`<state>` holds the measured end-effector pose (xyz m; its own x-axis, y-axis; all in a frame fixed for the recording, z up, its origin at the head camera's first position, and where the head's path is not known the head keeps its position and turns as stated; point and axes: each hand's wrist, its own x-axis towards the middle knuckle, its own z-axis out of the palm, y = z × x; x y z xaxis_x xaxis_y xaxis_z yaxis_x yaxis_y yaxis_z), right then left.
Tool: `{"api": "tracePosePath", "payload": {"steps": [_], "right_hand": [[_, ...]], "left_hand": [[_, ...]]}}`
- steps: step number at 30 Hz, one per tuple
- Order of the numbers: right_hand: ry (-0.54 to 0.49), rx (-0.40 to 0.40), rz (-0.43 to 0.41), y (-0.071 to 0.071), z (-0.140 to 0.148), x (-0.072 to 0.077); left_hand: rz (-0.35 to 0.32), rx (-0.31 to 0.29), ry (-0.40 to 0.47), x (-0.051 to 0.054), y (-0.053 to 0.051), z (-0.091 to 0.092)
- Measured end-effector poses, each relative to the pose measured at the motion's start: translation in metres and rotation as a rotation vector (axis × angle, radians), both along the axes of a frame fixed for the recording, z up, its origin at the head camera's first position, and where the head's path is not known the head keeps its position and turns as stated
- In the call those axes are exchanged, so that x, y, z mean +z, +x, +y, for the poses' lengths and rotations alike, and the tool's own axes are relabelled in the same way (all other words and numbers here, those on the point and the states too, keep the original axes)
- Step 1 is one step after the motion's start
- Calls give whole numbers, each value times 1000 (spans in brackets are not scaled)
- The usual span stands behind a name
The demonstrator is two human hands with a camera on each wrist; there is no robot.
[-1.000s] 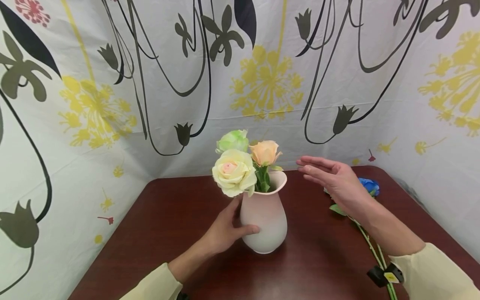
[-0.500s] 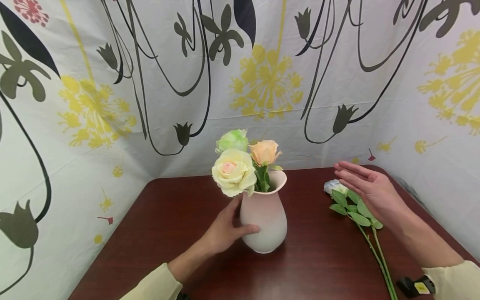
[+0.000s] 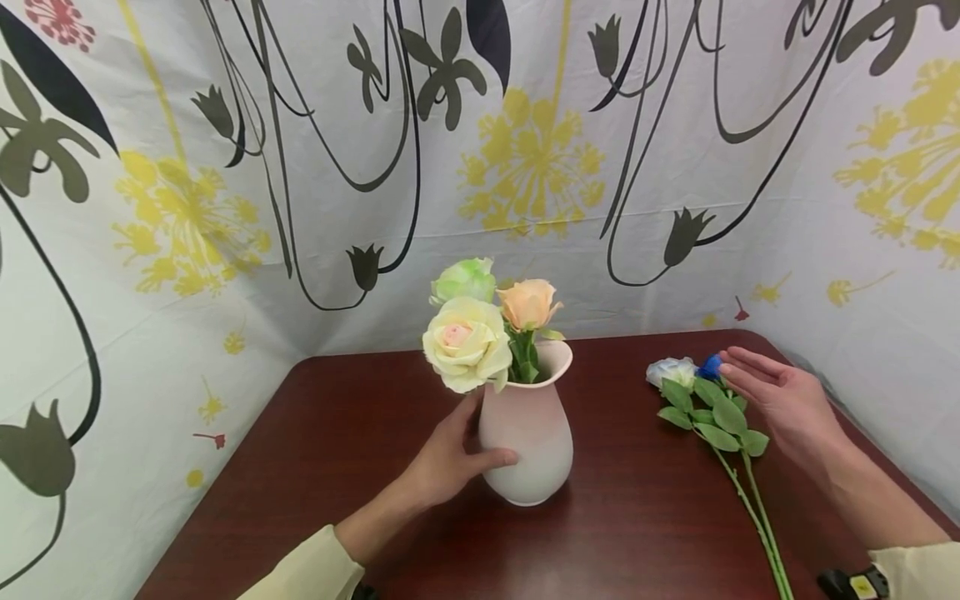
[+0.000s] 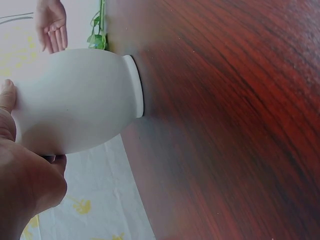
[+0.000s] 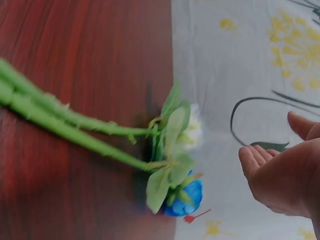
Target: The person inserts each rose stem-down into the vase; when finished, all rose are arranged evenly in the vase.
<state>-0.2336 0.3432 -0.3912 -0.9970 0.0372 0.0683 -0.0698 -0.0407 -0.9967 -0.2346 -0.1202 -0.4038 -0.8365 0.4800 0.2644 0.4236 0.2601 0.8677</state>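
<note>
The pale vase (image 3: pixel 527 442) stands upright on the table, holding a cream rose (image 3: pixel 467 345), a green rose (image 3: pixel 463 282) and a peach rose (image 3: pixel 528 304). My left hand (image 3: pixel 448 462) grips the vase's left side, its thumb across the front; in the left wrist view the hand (image 4: pixel 30 175) is round the vase (image 4: pixel 85 100). My right hand (image 3: pixel 787 404), fingers extended and empty, is above and beside a blue rose (image 3: pixel 710 367). A whitish-blue rose (image 3: pixel 672 372) lies left of it. In the right wrist view the hand (image 5: pixel 285 172) is apart from the blue rose (image 5: pixel 186 197).
The dark red table (image 3: pixel 360 425) has a patterned cloth (image 3: pixel 315 208) behind it and at both sides. Two long green stems (image 3: pixel 759 521) run from the lying roses toward the table's front right. The table's right edge passes behind my right hand.
My right hand has moved right and slightly toward me, away from the vase, uncovering the lying roses and their leaves. My left hand and the vase have stayed in place.
</note>
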Motion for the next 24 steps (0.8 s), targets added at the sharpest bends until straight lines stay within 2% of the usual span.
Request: {"api": "tracePosePath", "payload": {"steps": [4,9,11,14,18,21,24], "right_hand": [[95,-75,-61,-1,10,-9],[362,-181,-138,-3,22,-19],[419,-212,-166,-3,25,-23],[477,-229,-211,-4,30,-31],[483,-227,-249,-6,36,-40],[514,-253,-230,-8,39,-47],[584,-297,-155,-8,37,-52]], "left_hand": [[-1,1,-2,0,0,0],[0,10,-11,0,0,0],[-1,10,-11,0,0,0],[-4,8,-11,0,-1,0],[-8,6,-7,0,-1,0],[-7,3,-4,0,-1,0],[-7,-1,-1,0,-1,0]]}}
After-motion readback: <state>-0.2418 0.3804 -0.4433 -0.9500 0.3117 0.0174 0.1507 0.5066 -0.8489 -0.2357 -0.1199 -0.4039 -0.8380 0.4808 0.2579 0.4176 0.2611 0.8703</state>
